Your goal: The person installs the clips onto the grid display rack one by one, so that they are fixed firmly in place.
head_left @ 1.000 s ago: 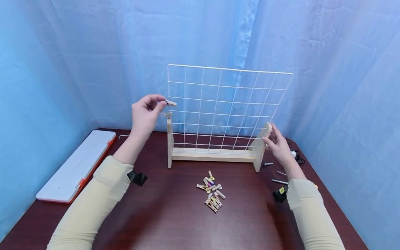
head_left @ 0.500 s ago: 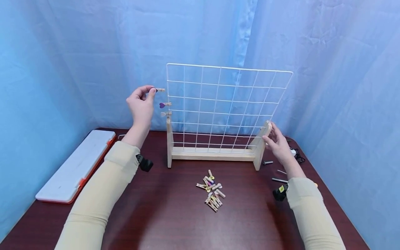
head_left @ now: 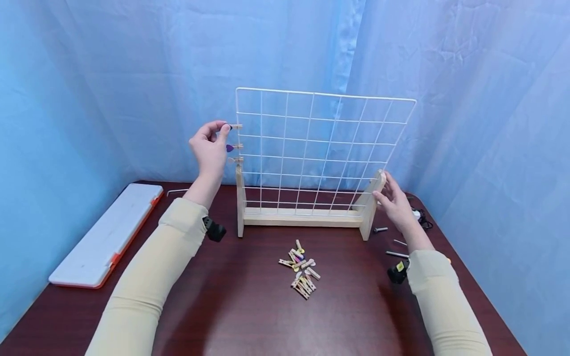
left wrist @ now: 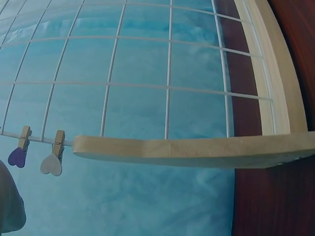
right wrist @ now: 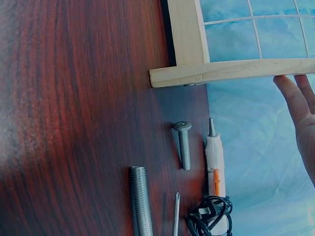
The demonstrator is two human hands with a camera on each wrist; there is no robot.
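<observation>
A white wire grid stands in a wooden stand. At the grid's left edge my left hand pinches a small wooden clothespin by its dark end, the other end overlapping the edge wire. Below it on that wire sit a clothespin with a purple heart and one with a pale heart. In the left wrist view, only a blurred part of the left hand shows. My right hand touches the stand's right side panel with extended fingers, which meet its outer face in the right wrist view.
Several loose clothespins lie piled before the stand. A white case with a red edge lies at left. To the right are a bolt, a threaded rod, a thin metal tool and a white glue gun with coiled cord.
My left hand has left the purple-heart clothespin on the edge wire, risen with another clothespin, then moved right to bring it to the wire. The right hand stays at the side panel.
</observation>
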